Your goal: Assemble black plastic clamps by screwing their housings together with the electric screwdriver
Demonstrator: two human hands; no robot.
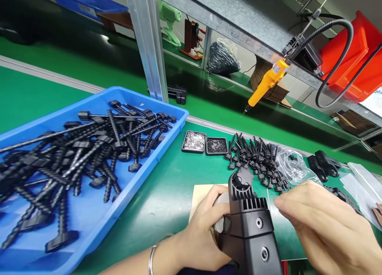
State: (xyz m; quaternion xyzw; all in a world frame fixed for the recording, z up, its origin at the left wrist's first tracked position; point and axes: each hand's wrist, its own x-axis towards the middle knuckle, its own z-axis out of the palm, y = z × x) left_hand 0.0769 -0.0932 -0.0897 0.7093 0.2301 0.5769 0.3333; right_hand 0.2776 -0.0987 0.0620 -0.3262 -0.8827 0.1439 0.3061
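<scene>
My left hand [205,231], with a bracelet at the wrist, is wrapped round the side of a black plastic device [252,231] at the bottom centre. The device has a ribbed top, a round knob [242,177] and two screws on its face. A pale rounded part [221,211] shows between my left fingers. To the right of the device, apart from it, is my right hand [328,223], its fingers pressed together and pointing left; anything between them is hidden. A tan board [198,193] lies on the green table beneath my left hand.
A blue tray [155,159] of black threaded rods stands left. Two small trays, of metal nuts [193,141] and tiny black parts [217,146], sit beside piled black screws [259,157]. An orange screwdriver [267,84] hangs above. Clear bags [294,165] and black parts [324,165] lie right.
</scene>
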